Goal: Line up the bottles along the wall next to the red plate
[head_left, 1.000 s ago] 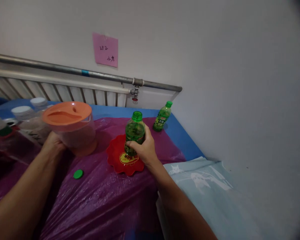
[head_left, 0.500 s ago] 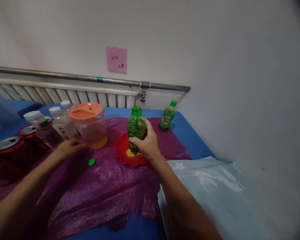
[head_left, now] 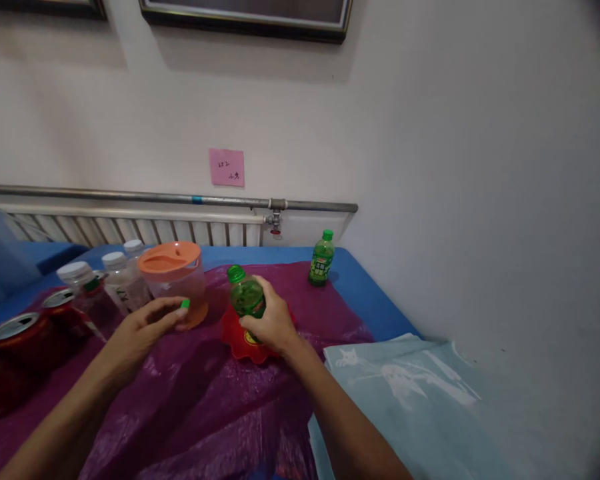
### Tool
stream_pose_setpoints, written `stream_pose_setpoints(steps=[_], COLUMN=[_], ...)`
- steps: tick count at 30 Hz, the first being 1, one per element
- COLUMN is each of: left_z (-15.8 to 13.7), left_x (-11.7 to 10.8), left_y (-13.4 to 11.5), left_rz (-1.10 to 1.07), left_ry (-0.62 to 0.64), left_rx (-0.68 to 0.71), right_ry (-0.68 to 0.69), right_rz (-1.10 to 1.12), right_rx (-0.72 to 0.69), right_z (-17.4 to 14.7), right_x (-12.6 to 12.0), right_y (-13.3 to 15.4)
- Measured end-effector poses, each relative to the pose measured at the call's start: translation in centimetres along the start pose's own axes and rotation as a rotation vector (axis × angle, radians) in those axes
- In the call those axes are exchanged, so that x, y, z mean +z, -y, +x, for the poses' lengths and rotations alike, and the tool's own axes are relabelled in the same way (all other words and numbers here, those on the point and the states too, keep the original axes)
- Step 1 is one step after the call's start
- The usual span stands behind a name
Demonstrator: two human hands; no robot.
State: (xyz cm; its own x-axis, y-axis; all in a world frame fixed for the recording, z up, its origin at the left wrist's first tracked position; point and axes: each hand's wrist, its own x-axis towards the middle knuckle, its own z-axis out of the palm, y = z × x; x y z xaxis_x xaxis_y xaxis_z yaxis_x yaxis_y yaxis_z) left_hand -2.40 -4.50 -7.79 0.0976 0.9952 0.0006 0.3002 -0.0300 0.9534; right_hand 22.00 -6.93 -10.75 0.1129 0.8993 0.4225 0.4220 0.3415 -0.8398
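A small green bottle cap (head_left: 185,303) is pinched between the fingertips of my left hand (head_left: 147,328), just in front of the orange-lidded pitcher (head_left: 173,280). My right hand (head_left: 273,320) wraps round an uncapped green drink bottle (head_left: 247,293), which tilts to the left with its open mouth toward my left hand. Beneath that bottle lies a red scalloped dish (head_left: 235,340) with a yellow print, partly hidden by the bottle and my hand. The cap and the bottle mouth are apart.
A second green bottle (head_left: 321,260), capped, stands upright at the back right. On the left are several red cans (head_left: 23,337) and white-capped bottles (head_left: 117,280). Purple plastic sheeting (head_left: 210,407) covers the blue surface. A pale blue cloth (head_left: 395,393) lies at the right.
My left hand has picked the green cap up off the purple sheet. The bottle in my right hand has gone from nearly upright to leaning left. The view has tipped upward.
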Motion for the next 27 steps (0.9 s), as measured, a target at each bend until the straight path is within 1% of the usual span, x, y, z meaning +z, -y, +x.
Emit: stream_pose_setpoints(steps=[1, 3, 5, 8, 14, 21, 25, 27], left_z=[0.1, 0.3, 0.4, 0.6, 2.0, 3.8, 3.8, 3.8], left_x=[0.4, 1.5, 2.5, 3.5, 3.1, 3.2, 3.3, 3.3], left_y=[-1.4, -3.7, -5.4, -6.6, -6.6, -5.9, -5.9, -5.9], left_rz=[-0.097, -0.205, -0.192, -0.102, 0.106, 0.27, 0.339, 0.346], left_ry=[-0.001, 0.008, 0.034, 0.064, 0.114, 0.077, 0.038, 0.041], left_rx=[0.008, 0.042, 0.072, 0.076, 0.08, 0.147, 0.15, 0.147], right_ry=[0.02, 0.064, 0.102, 0.135, 0.151, 0.095, 0.091, 0.101], right_rz=[-0.019, -0.068, -0.135, -0.227, -0.325, -0.428, -0.413, -0.393], right_rx=[-0.016, -0.042, -0.067, -0.118, -0.149, -0.215, -0.192, -0.175], right_z=[-0.1, -0.3, -0.4, -0.3, -0.1, -0.2, -0.2, -0.3], right_x=[0.2, 0.6, 0.6, 0.3, 0.0, 0.1, 0.2, 0.2], right_y=[0.0, 0.0, 0.1, 0.1, -0.3, -0.5, -0.5, -0.4])
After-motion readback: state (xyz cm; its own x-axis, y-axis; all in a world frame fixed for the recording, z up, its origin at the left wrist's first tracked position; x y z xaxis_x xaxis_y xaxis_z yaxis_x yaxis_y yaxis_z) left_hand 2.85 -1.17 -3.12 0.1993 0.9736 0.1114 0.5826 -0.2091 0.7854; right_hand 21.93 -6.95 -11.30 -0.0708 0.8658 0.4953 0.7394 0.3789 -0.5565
